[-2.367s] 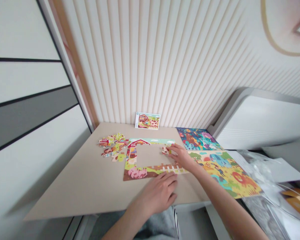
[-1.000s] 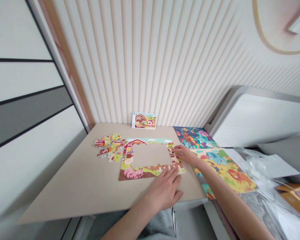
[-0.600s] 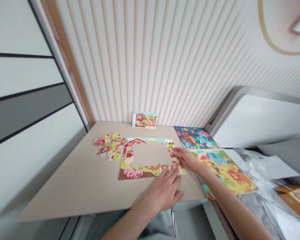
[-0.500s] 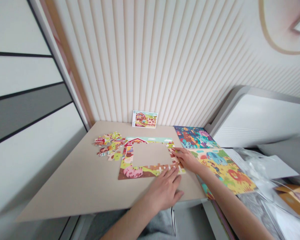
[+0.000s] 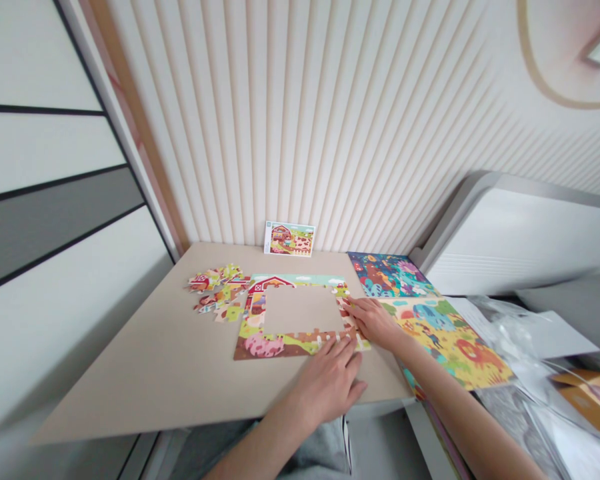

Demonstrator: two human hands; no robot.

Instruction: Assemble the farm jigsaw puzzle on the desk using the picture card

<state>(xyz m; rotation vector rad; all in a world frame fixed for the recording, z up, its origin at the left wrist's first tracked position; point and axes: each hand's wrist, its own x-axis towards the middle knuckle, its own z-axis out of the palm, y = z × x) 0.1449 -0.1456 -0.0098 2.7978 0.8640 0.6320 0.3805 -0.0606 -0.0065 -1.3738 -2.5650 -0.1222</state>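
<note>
A farm jigsaw border (image 5: 265, 346) lies flat on the table, joined into a rectangle with bare tabletop inside it. Fingers of my left hand (image 5: 333, 377) rest stretched out on its lower right edge, with the thumb apart. My right hand (image 5: 375, 320) lies at the border's right side, fingertips touching the pieces there and covering part of them. Neither hand grips anything that I can see. To the left of the border is a heap of loose jigsaw pieces (image 5: 223, 293), some overlapping. A small farm picture card (image 5: 291, 239) leans upright against the wall.
On the right lie a dark blue picture puzzle (image 5: 393, 275) and a yellow animal puzzle (image 5: 453, 343). Beyond them are clear plastic wrapping (image 5: 515, 333), papers and an orange box (image 5: 587, 403). A ribbed wall (image 5: 300, 133) bounds the table (image 5: 170, 373) at the back.
The border's lower left corner has shifted slightly left. My right hand's fingertips have moved a little left and down along the right side. My left hand stays almost in place.
</note>
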